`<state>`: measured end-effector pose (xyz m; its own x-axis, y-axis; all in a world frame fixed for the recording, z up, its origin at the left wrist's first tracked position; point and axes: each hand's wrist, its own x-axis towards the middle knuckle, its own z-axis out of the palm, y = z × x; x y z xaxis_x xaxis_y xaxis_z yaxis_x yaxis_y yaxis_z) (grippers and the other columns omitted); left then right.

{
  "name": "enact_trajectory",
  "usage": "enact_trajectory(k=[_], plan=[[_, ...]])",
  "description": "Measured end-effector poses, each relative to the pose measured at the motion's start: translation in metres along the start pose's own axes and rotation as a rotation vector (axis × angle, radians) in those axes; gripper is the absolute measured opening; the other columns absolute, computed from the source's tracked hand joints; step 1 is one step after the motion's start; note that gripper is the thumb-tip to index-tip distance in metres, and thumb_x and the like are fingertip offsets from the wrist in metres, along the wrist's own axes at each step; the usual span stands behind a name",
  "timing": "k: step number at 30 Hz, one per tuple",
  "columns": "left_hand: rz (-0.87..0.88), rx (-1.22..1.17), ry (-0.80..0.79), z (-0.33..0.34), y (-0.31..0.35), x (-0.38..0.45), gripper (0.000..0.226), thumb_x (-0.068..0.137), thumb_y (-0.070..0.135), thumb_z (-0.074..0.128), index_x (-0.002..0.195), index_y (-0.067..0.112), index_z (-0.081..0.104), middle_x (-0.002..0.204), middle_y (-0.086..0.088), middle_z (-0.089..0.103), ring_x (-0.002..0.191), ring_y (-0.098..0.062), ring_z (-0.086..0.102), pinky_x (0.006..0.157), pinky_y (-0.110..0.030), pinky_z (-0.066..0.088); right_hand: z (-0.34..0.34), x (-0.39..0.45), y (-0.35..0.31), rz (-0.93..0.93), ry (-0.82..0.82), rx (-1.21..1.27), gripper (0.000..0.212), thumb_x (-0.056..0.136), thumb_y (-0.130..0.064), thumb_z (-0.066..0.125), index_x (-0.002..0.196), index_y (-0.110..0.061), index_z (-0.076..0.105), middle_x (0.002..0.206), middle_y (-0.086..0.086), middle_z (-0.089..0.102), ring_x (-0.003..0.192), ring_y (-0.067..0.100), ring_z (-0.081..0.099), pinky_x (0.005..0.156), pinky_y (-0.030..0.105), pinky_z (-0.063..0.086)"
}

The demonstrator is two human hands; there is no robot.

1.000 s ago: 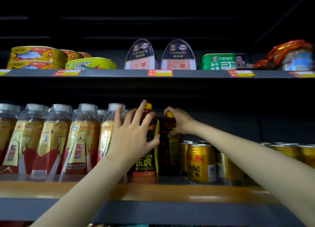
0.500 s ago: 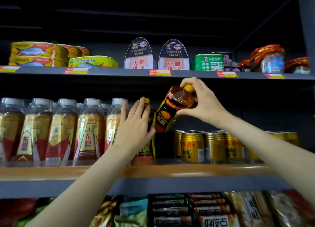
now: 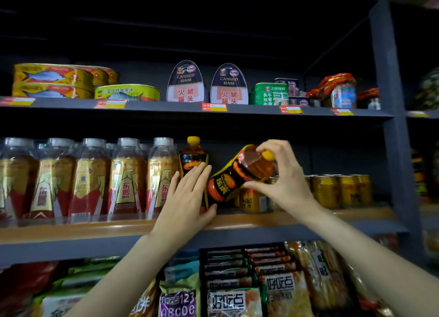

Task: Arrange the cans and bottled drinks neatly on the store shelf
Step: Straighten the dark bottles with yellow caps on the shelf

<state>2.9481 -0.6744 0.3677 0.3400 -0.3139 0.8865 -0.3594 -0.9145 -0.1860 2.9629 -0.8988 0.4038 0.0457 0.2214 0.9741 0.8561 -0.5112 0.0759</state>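
Right now the right hand [image 3: 282, 178] pinches the tilted bottle [image 3: 237, 174] near its cap, base slanting down toward the left hand [image 3: 190, 197]. That hand rests flat-fingered against the upright bottle [image 3: 193, 157]; the tilted base seems just beside its thumb.

Left hand [image 3: 190, 197] flat, fingers [image 3: 198, 174] straight, right hand [image 3: 281, 174] raised, fingers curled, pinching

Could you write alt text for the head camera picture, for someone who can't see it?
A person's right hand grips a tilted yellow-capped drink bottle near its neck above a store shelf, while the left hand rests flat against an upright matching bottle. Clear-capped bottles stand to the left, gold cans to the right.
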Motion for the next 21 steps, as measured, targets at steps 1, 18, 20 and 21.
enact_trajectory(k=[1, 18, 20, 21], plan=[[-0.015, -0.055, -0.006, -0.003, 0.001, 0.0, 0.081, 0.08, 0.031, 0.071, 0.147, 0.012, 0.028, 0.151, -0.006, 0.031, 0.138, -0.021, 0.031, 0.112, -0.039, 0.006, -0.007, 0.003, -0.005, 0.03, 0.016, 0.023, 0.068, 0.065, -0.02, 0.087, 0.116, -0.031, 0.043, 0.121, -0.008, 0.037, 0.109, 0.001, 0.041, 0.094, 0.017, 0.044], [-0.316, -0.986, 0.099, -0.064, 0.04, -0.01, 0.074, 0.059, 0.046, 0.078, 0.125, 0.041, 0.046, 0.124, 0.012, 0.047, 0.11, -0.01, 0.053, 0.084, -0.037, 0.055, -0.026, -0.016, -0.045, 1.035, 0.197, 1.178, 0.058, 0.071, -0.015, 0.068, 0.126, -0.013, 0.052, 0.125, 0.017, 0.061, 0.103, 0.024, 0.065, 0.086, 0.034, 0.055], [-0.16, -0.831, 0.101, -0.078, 0.038, -0.006, 0.083, 0.06, 0.049, 0.082, 0.13, 0.039, 0.04, 0.123, 0.023, 0.041, 0.116, -0.002, 0.045, 0.091, -0.035, 0.052, -0.011, -0.032, -0.05, 1.174, 0.137, 1.323, 0.051, 0.076, -0.016, 0.065, 0.123, -0.001, 0.053, 0.123, 0.023, 0.061, 0.107, 0.03, 0.064, 0.091, 0.041, 0.053], [-0.084, -0.775, 0.076, -0.083, 0.037, -0.005, 0.086, 0.058, 0.05, 0.08, 0.133, 0.038, 0.037, 0.124, 0.026, 0.04, 0.118, 0.003, 0.042, 0.093, -0.033, 0.051, -0.005, -0.04, -0.052, 1.208, 0.118, 1.385, 0.05, 0.078, -0.018, 0.064, 0.123, 0.0, 0.052, 0.121, 0.025, 0.062, 0.108, 0.033, 0.064, 0.094, 0.045, 0.052]])
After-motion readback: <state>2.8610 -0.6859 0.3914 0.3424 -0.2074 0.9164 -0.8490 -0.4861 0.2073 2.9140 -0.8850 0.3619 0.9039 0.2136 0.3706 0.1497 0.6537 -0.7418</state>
